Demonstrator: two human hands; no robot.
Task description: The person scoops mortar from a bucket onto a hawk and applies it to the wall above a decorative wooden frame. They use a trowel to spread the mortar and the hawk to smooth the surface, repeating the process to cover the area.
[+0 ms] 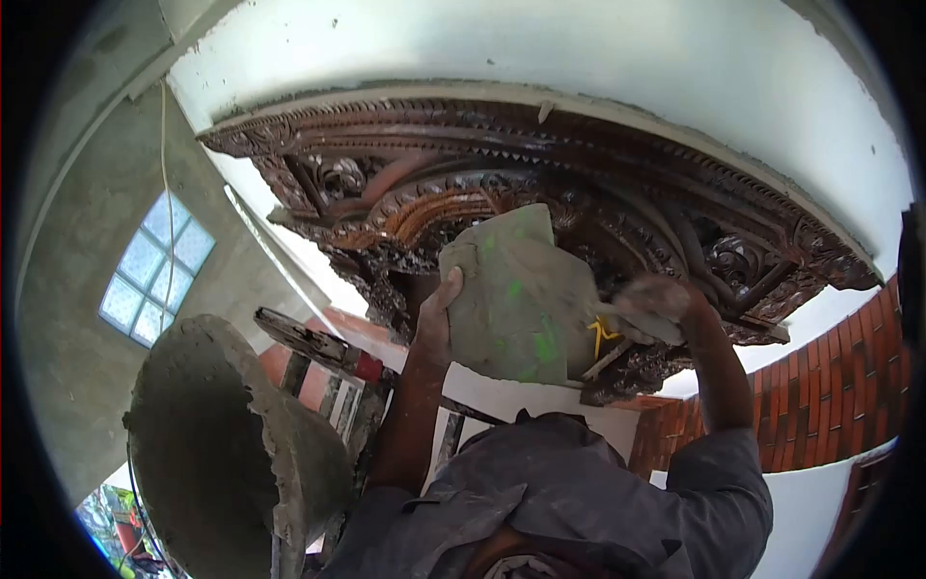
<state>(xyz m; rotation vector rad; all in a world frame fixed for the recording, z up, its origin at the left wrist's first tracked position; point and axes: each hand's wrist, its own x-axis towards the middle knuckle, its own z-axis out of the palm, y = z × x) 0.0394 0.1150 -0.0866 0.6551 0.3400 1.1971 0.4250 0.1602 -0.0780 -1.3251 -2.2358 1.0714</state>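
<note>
My left hand [441, 307] grips the left edge of a flat mortar board [497, 309], thumb on its near face. The board is coated in grey mortar, with bright green patches showing through and a yellow mark or strip near its right edge. My right hand [658, 297] is at the right side of the board, blurred by motion. Its fingers are closed around what looks like a trowel [656, 329], a flat grey blade partly smeared. Behind the board is a dark, glossy carved wooden panel [424, 217], partly hidden by the board.
A large mortar-caked bucket [323, 463] stands at lower left, beside wooden and metal scaffold pieces [313, 343]. Above the carving runs a white wall [502, 43]. Reddish brick tiles [820, 386] line the right. A glass-block window [159, 265] sits in the grey left wall.
</note>
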